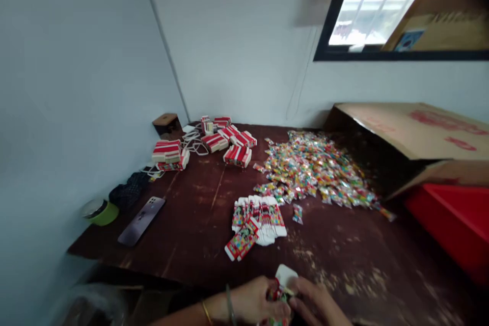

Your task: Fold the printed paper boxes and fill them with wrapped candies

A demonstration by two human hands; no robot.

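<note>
at the near edge of the dark table [198, 244], the left hand [254, 304] is curled tight around a small printed carton [278, 295], whose white flap stands up. the right hand [319, 308] pinches the same carton from the other side, fingers bent, touching the left. beyond lie a fan of flat cartons [260, 214] and, farther back, a heap of wrapped sweets [313, 168].

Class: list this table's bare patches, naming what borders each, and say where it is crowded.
Bare: between the phone and the flat cartons; between those cartons and the red boxes; front right, below the sweets heap. Crowded: around the red boxes, the heap, and where left hand and right hand grip a carton.
</note>
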